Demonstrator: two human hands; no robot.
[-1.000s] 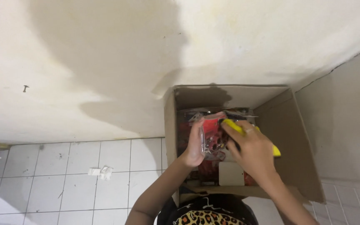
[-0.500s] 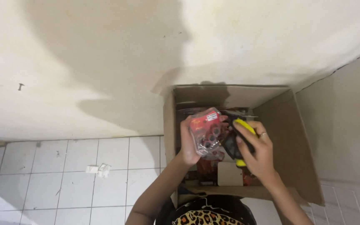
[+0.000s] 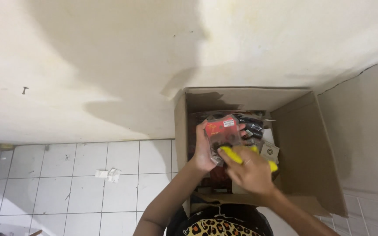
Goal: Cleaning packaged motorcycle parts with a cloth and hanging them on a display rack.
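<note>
The right hand [image 3: 250, 170] has slid its yellow plastic marker-like tool [image 3: 235, 156] leftward across the clear plastic red-carded packet [image 3: 222, 133], which the left hand [image 3: 206, 148] clasps above the open brown cardboard box [image 3: 307, 153] standing on the tiled floor [image 3: 88, 183] against the wall.

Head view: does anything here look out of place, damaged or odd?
Yes. A crumpled white scrap lies loose on the tiled floor, left of the open cardboard box. A single nail sticks out of the stained wall. The box contents look jumbled.

An open cardboard box [image 3: 305, 148] and crumpled paper scrap [image 3: 108, 174] lie on white-tiled floor [image 3: 57, 188].
</note>
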